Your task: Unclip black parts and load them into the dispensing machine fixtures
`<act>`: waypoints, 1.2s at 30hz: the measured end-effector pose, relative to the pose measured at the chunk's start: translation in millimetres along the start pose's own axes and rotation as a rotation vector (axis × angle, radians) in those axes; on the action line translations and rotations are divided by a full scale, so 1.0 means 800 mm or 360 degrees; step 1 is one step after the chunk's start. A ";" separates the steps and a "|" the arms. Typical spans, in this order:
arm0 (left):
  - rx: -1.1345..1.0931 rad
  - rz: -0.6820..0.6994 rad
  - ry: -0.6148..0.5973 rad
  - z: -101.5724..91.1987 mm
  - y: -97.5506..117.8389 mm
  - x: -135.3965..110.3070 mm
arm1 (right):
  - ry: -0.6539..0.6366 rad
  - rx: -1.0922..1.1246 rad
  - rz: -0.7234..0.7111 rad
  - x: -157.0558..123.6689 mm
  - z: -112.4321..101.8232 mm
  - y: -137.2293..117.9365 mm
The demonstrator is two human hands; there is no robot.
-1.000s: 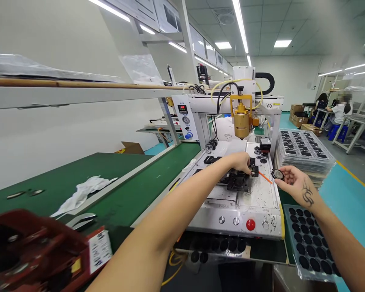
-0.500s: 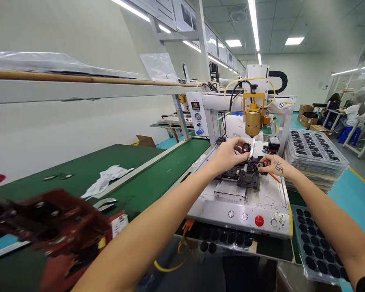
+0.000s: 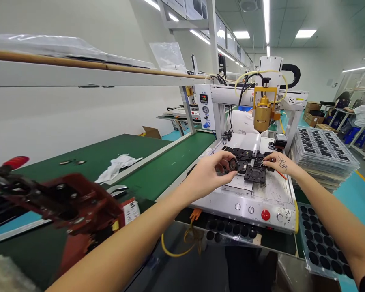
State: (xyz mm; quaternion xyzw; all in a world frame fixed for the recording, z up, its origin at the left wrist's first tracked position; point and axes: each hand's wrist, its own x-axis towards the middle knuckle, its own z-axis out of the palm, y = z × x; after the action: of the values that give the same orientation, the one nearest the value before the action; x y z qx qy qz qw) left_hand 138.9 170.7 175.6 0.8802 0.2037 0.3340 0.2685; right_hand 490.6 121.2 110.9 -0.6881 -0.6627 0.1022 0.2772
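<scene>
My left hand (image 3: 214, 172) holds a small round black part (image 3: 232, 164) between thumb and fingers, at the left front of the black fixture (image 3: 254, 175). The part has a dark, ring-like face; its exact kind I cannot make out. My right hand (image 3: 275, 161) reaches the fixture's right side, with thumb and fingertips pinched together at its surface. Whatever lies between those fingertips is too small to name. The fixture rests on the white bed of a benchtop machine (image 3: 273, 198), and a gold cylindrical head (image 3: 262, 117) hangs above and behind it.
Stacked clear trays (image 3: 322, 158) stand right of the machine. A tray of black discs (image 3: 318, 239) lies at the lower right. A dark red clamp-like tool (image 3: 85, 207) occupies the left foreground, near a white cloth (image 3: 118, 167). An orange stick (image 3: 280, 174) lies beside the fixture.
My left hand has drawn back from over the fixture toward its left front, carrying the round part. My right hand stays at the fixture's right side. The view has shifted slightly.
</scene>
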 end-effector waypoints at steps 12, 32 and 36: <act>-0.0098 -0.0125 0.0114 -0.026 0.001 -0.083 | 0.0163 -0.0037 -0.0044 -0.001 0.011 0.008; 0.0003 0.0066 0.0368 0.050 0.029 -0.200 | 0.0280 0.0760 -0.0112 -0.229 0.090 -0.198; -0.0063 0.0071 0.0374 0.053 0.033 -0.206 | 0.0195 0.0947 -0.0292 -0.236 0.124 -0.227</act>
State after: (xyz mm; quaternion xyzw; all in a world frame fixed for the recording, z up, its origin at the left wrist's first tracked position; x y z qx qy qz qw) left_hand 59.0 47.4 85.6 0.8339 0.2076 0.4446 0.2528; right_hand 266.1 -43.0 80.3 -0.5191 -0.6451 0.2244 0.5139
